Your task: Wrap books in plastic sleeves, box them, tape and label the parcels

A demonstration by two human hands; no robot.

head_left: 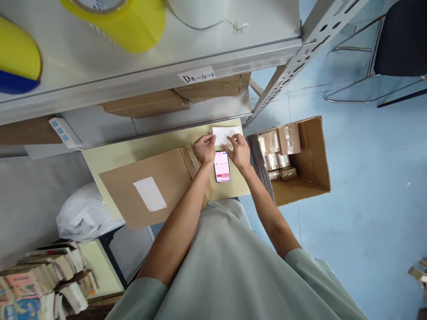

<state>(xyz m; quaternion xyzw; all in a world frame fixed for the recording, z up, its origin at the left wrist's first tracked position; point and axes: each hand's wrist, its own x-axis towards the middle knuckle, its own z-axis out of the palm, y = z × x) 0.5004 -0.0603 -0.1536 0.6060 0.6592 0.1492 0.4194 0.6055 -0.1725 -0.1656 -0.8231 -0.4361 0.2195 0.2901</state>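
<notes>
A small stack of white paper labels lies on the pale yellow tabletop, near its far edge. My left hand grips the stack's left edge between thumb and fingers. At the lower right edge of the labels, my right hand has thumb and forefinger drawn together on the paper; the exact contact is too small to make out. Just below the labels and between my wrists rests a phone with a timer on its screen. A cardboard box with a white label lies left, partly behind my left forearm.
An open carton holding several small taped boxes stands right of the table. Above the table runs a metal shelf with rolls of yellow tape. A white plastic bag and books are at left, a chair far right.
</notes>
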